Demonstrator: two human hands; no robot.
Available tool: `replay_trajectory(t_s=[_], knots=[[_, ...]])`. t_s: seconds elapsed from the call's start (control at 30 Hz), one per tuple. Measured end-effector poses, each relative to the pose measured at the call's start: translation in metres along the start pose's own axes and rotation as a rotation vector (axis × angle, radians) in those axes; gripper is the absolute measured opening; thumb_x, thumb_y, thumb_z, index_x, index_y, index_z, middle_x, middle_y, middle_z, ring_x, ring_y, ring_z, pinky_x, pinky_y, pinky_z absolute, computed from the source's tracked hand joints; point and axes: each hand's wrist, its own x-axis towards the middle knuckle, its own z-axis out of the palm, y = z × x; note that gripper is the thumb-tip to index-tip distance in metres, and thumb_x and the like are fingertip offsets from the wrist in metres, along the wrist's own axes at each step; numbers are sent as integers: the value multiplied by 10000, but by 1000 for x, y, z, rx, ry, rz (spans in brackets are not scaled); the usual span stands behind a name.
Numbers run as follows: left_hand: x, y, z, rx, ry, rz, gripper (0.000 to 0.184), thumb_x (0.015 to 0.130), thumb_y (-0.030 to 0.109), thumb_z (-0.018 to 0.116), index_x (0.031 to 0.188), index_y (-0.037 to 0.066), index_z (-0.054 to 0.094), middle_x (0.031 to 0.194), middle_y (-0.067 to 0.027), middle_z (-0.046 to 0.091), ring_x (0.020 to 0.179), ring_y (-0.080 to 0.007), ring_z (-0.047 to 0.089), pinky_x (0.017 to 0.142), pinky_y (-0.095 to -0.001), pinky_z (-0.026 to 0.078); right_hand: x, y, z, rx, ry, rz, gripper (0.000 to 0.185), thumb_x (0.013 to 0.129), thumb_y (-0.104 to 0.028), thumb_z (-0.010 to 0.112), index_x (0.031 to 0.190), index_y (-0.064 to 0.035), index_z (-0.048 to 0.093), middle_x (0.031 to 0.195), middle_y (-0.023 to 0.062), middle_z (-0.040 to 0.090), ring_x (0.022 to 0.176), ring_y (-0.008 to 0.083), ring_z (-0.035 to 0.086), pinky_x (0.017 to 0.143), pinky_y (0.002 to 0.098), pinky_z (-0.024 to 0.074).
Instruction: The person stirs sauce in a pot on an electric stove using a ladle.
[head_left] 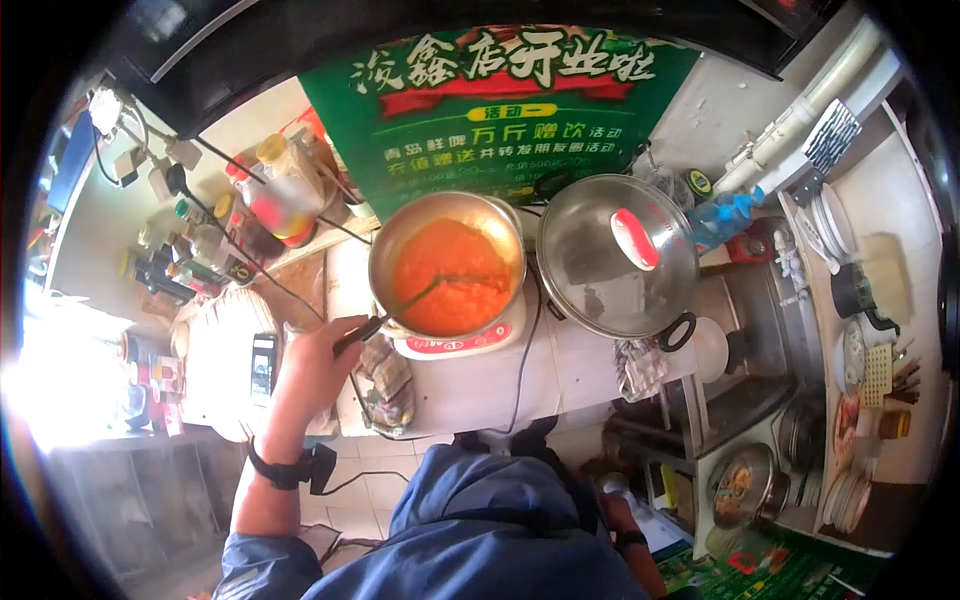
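My left hand [318, 362] is closed around the dark handle of a cooking spatula [412, 302]. The spatula's head lies partly sunk in a thick orange-red sauce [455, 262], so its full shape is hidden. The sauce sits in a round metal pan [378, 262] on a white and red electric cooker [450, 343]. A folded checked cloth [386, 385] lies just right of my left hand. My right hand [618, 512] hangs low beside my body in shadow, and its fingers cannot be made out.
Right of the pan stands a larger pot with a glass lid [605, 290] and red-white knob [634, 239]. Another cloth [640, 368] hangs at the counter edge. Bottles and jars [200, 240] crowd the left; a sink [740, 330] and dish shelves are right. A cable [520, 375] crosses the counter.
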Motion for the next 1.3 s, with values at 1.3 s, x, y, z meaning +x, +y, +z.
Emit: replay_trajectory(t_s=[1.3], knots=[[36, -5, -8, 294, -17, 274, 302, 930, 177, 732, 1224, 115, 762, 993, -166, 768, 888, -364, 740, 777, -441, 584, 23, 15, 31, 232, 95, -240, 286, 1073, -253, 602, 1137, -5, 729, 861, 102, 744, 648, 194, 653, 576, 377, 504]])
